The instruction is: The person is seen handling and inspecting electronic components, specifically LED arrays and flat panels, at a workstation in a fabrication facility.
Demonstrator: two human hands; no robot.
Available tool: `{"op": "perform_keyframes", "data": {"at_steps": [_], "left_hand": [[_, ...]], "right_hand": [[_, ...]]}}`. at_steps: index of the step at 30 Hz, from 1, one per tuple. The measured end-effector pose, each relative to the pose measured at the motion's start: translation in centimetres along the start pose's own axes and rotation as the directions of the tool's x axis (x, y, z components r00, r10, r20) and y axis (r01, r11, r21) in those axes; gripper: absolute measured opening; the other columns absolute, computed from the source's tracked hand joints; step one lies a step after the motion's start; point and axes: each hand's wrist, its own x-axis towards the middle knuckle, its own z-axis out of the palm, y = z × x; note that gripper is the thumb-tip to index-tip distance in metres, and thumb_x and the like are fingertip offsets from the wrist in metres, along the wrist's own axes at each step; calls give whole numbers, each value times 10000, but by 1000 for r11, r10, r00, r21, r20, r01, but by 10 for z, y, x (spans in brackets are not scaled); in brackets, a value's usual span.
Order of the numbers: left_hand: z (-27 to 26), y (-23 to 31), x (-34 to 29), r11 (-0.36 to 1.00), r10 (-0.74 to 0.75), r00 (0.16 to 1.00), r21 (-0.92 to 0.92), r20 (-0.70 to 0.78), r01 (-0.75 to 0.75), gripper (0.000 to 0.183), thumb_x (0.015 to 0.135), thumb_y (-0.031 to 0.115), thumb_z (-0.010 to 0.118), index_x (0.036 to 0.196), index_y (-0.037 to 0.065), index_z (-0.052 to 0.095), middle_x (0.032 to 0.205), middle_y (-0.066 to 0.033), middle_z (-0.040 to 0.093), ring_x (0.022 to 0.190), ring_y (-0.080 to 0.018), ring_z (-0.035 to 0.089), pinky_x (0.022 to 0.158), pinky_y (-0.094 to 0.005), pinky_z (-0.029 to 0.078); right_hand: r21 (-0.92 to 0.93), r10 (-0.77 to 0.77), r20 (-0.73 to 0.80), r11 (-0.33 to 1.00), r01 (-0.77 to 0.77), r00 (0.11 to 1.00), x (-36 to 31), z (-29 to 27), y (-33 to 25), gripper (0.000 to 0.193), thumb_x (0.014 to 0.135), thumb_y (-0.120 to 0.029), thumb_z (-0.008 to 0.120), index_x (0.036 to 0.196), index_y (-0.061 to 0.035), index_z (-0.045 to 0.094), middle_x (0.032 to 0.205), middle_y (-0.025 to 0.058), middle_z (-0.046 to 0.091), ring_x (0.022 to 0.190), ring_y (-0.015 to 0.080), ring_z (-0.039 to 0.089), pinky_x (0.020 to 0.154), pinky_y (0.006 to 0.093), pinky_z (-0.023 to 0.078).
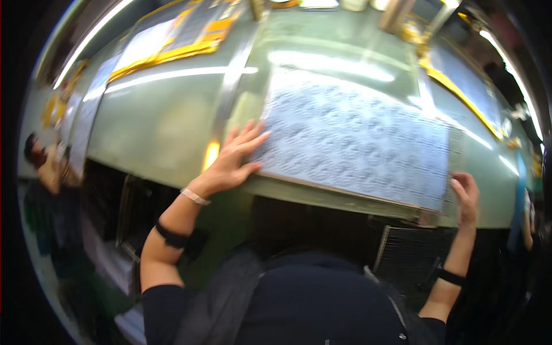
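Blue sheet (pixel 356 138) on green table (pixel 167 121), near edge hugging table's front, room leftward; long axis left-right, right end nearer! Left hand (pixel 231 161) spread open; right hand (pixel 467 198) half-curled, grip unclear.

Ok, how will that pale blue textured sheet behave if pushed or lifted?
The pale blue sheet looks fairly stiff, lying flat with straight edges. Being broad and apparently thin, it may flex if lifted at one edge. The shiny, reflective table might let it slide easily.

Pale blue sheet (pixel 356 144) (darker rippled mottling).
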Motion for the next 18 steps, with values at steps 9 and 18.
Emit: {"op": "perform_keyframes", "data": {"at_steps": [9, 18], "left_hand": [[-84, 9, -6, 976, -80, 988, 210, 134, 51, 673, 635, -25, 594, 1280, 21, 406, 1388, -143, 300, 1329, -285, 169, 1080, -417, 27], [-91, 7, -13, 977, -85, 989, 205, 123, 59, 646, 647, 20, 610, 1266, 18, 421, 1377, -151, 316, 1320, -282, 204, 1081, -425, 29]], "right_hand": [[-758, 479, -18, 566, -325, 878, 8, 81, 58, 586, 811, -172, 606, 1328, -122, 335, 1133, 194, 530, 985, 250, 559, 828, 353, 462], [-998, 156, 4, -69, 14, 988, 36, 82, 103, 418, 858, -264, 493, 1265, -183, 441, 1107, 163, 562, 1009, 326, 533, 870, 380, 419]]}}
